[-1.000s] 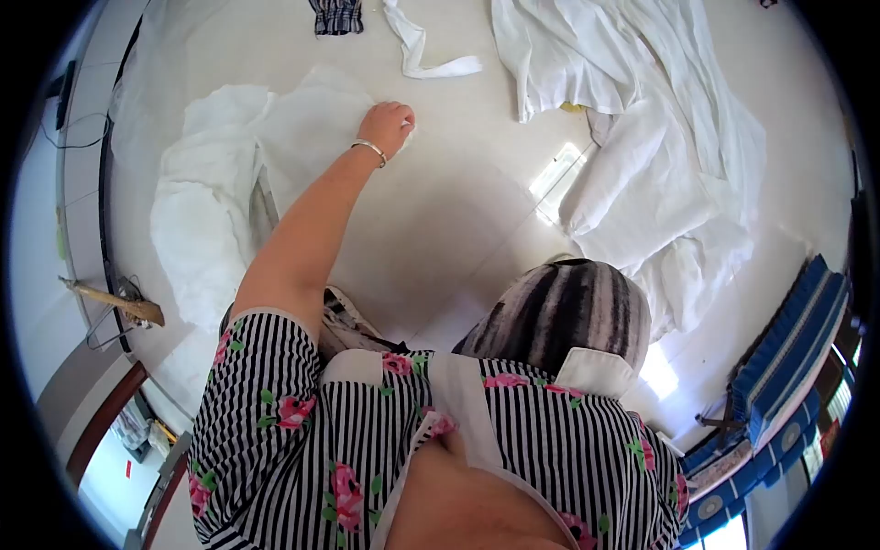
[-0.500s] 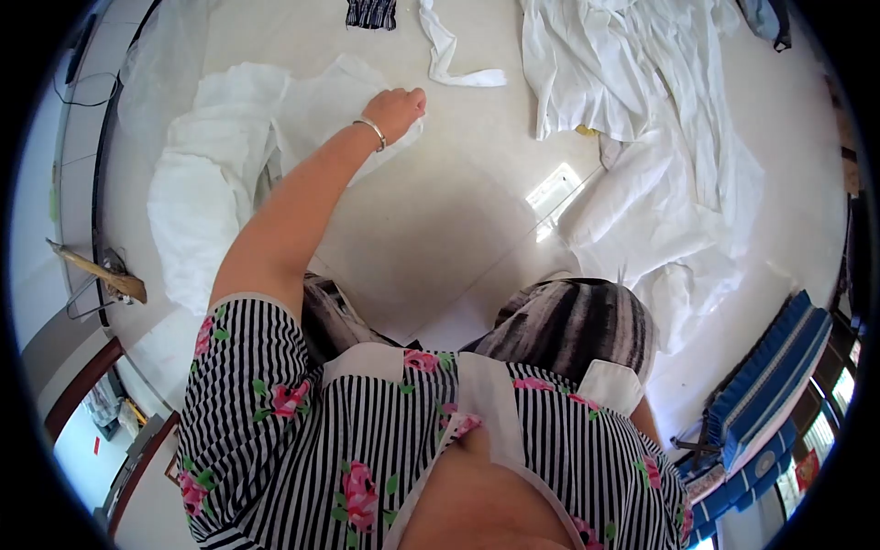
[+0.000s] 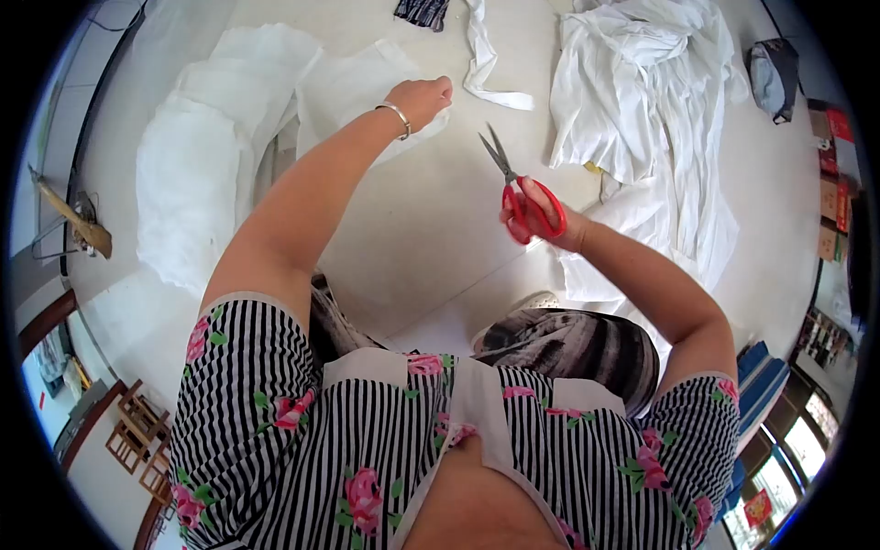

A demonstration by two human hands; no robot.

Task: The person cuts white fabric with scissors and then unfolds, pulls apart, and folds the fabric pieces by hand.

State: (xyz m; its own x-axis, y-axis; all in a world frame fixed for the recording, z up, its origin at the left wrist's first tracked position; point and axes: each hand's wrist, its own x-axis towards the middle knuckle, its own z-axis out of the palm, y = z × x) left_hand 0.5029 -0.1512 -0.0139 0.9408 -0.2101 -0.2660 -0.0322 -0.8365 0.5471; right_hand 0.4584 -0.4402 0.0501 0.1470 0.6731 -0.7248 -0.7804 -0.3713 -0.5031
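My left hand [image 3: 421, 103], with a bracelet at its wrist, pinches the edge of a thin white cloth [image 3: 353, 87] lying on the pale floor. My right hand [image 3: 541, 215] holds red-handled scissors [image 3: 518, 197], its fingers in the handles. The scissor blades are parted a little and point up and left, short of the cloth. A thicker white cloth [image 3: 197, 156] lies folded at the left, beside the thin one. To the right of the scissors is a large crumpled heap of white fabric [image 3: 642, 101].
A narrow white strip [image 3: 486, 69] and a dark patterned cloth [image 3: 422, 11] lie at the top. A dark bag [image 3: 774, 80] stands at the upper right. A wooden-handled tool [image 3: 73, 215] is at the left, a blue striped seat [image 3: 759, 390] at the lower right.
My right hand has come into view from the right with the scissors. My left hand still pinches the cloth edge and appears farther right and slightly higher as the view shifts.
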